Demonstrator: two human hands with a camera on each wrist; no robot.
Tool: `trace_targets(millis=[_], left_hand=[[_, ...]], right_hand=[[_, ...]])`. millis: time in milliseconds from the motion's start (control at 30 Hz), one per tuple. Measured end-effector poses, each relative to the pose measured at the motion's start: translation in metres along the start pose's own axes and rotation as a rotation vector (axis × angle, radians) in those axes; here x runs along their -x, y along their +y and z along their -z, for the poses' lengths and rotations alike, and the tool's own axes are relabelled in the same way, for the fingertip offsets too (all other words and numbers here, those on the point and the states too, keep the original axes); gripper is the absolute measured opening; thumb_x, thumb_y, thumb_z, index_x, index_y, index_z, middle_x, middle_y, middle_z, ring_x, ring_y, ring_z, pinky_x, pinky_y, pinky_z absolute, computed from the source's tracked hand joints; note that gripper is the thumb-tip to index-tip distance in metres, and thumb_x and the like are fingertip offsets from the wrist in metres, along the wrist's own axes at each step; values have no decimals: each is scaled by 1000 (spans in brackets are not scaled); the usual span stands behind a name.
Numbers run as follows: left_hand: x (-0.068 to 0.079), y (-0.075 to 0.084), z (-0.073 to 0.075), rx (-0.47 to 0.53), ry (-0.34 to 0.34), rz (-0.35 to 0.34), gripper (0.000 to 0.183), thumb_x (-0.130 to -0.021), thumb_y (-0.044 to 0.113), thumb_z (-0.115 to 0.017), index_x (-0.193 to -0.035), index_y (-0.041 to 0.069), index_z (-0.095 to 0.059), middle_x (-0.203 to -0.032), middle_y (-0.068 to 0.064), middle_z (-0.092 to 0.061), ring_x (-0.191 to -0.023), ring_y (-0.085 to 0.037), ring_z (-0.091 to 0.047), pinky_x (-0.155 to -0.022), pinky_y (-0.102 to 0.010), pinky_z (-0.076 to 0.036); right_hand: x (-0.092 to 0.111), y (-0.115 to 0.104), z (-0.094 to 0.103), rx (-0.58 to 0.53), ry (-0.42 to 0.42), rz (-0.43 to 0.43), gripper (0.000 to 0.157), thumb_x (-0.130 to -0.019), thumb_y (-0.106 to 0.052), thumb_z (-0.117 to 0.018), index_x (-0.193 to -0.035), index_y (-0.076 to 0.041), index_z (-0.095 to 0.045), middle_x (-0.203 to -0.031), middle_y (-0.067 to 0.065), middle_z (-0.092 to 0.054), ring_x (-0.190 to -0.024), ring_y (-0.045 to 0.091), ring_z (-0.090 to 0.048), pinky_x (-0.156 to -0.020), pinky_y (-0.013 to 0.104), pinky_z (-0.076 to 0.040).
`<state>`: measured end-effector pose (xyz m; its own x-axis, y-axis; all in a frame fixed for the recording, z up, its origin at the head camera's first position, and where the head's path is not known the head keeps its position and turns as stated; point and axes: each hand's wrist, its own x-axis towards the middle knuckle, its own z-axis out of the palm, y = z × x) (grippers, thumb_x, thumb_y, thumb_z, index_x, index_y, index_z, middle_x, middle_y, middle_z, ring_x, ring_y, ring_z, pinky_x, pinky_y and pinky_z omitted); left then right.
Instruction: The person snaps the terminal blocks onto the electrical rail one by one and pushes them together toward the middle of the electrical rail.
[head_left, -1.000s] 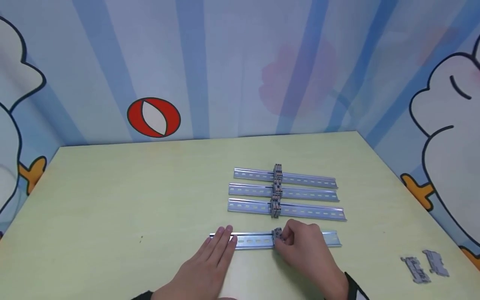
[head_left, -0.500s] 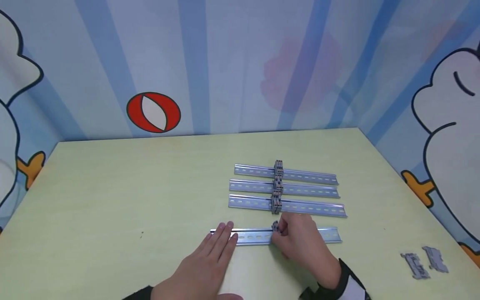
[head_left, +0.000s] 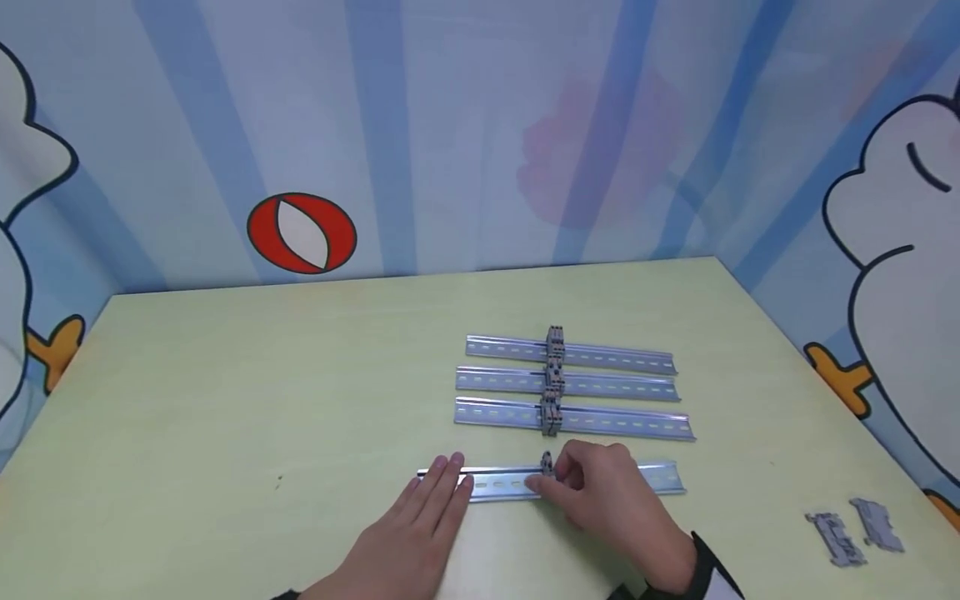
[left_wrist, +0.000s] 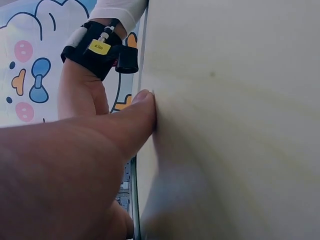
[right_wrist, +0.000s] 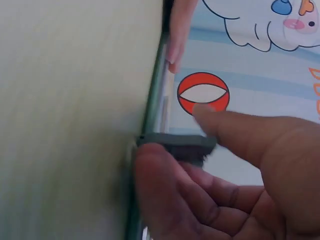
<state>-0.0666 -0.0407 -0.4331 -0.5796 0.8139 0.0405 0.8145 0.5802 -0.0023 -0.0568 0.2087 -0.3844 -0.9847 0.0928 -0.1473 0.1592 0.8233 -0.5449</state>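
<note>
A slotted metal DIN rail (head_left: 504,483) lies across the table in front of me. My left hand (head_left: 412,533) rests flat on its left end, fingers straight and side by side. Near the rail's middle, a small grey terminal block (head_left: 547,461) stands upright, partly hidden by my right hand (head_left: 611,504). The thumb and curled fingers of that hand hold the block. In the right wrist view the terminal block (right_wrist: 175,142) shows between the digits, at the rail's edge. From the left wrist view, the left hand (left_wrist: 85,155) hides most of the rail.
Behind lie three more DIN rails, the back rail (head_left: 615,357), the middle rail (head_left: 622,387) and the front rail (head_left: 622,423), each bearing grey terminal blocks near its middle. Two flat grey pieces, a left one (head_left: 836,538) and a right one (head_left: 877,525), lie at the right.
My right thumb has shifted left past the block, and its fingers have loosened a little, baring more of the rail-mounted block. The left hand stays on the rail.
</note>
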Motion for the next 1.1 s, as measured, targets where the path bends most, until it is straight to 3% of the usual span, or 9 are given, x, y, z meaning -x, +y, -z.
trace_targets(millis=[100, 267, 433, 600, 700, 833, 933, 1100], left_hand=[[2, -1, -2, -23, 40, -3, 105, -85, 83, -25, -147, -1, -39, -158, -20, -34, -145, -32, -34, -112, -37, -40], [3, -1, -3, -52, 112, -12, 103, -85, 82, -27, -144, 0, -43, -155, -20, -39, -142, -32, -39, -110, -36, -43], [3, -1, -2, -33, 77, -4, 104, -85, 83, -27, -147, 0, -40, -157, -20, -35, -144, -32, -35, -111, -37, -41], [3, -1, -1, -22, 75, -1, 105, -84, 83, -26, -147, -1, -39, -157, -20, -35, -144, -32, -35, -112, -37, -40], [3, -1, -1, -13, 68, 3, 105, -84, 83, -27, -147, -1, -39, -157, -20, -35, -144, -32, -34, -112, -37, -40], [3, 1, -1, 3, 42, 14, 106, -84, 83, -29, -148, 0, -37, -159, -19, -32, -146, -31, -32, -113, -37, -39], [3, 1, -4, -23, 84, 9, 105, -84, 84, -29, -147, 0, -40, -157, -19, -35, -144, -31, -35, -112, -36, -40], [3, 0, -7, -65, 150, 2, 104, -84, 84, -27, -143, 0, -45, -154, -20, -41, -141, -31, -41, -109, -36, -43]], right_hand=[[3, 1, 9, -1, -9, -23, 33, -84, -41, -75, -62, -19, -64, -49, -6, -55, -46, 7, -48, -45, 20, -38], [3, 12, 34, 44, 50, -59, 29, -91, -37, -68, -71, -16, -68, -55, -3, -56, -51, 12, -48, -46, 22, -38], [4, 32, 56, 95, 116, -57, 24, -92, -32, -66, -80, -12, -71, -58, -1, -63, -52, 12, -53, -46, 25, -39], [9, 49, 71, 120, 113, -111, 27, -93, -34, -65, -87, -9, -71, -61, 0, -67, -53, 13, -56, -46, 26, -39], [11, 64, 81, 149, 62, -206, 37, -92, -39, -65, -97, -4, -71, -67, 4, -71, -56, 15, -58, -47, 27, -41], [13, 91, 97, 224, -12, -375, 59, -88, -45, -67, -115, 8, -64, -87, 21, -75, -67, 26, -66, -53, 34, -50], [17, 111, 107, 273, -6, -514, 69, -85, -44, -71, -123, 13, -56, -104, 32, -69, -82, 38, -66, -61, 41, -54], [28, 134, 114, 359, 74, -680, 69, -83, -29, -76, -125, 18, -49, -115, 37, -60, -95, 46, -59, -72, 47, -54]])
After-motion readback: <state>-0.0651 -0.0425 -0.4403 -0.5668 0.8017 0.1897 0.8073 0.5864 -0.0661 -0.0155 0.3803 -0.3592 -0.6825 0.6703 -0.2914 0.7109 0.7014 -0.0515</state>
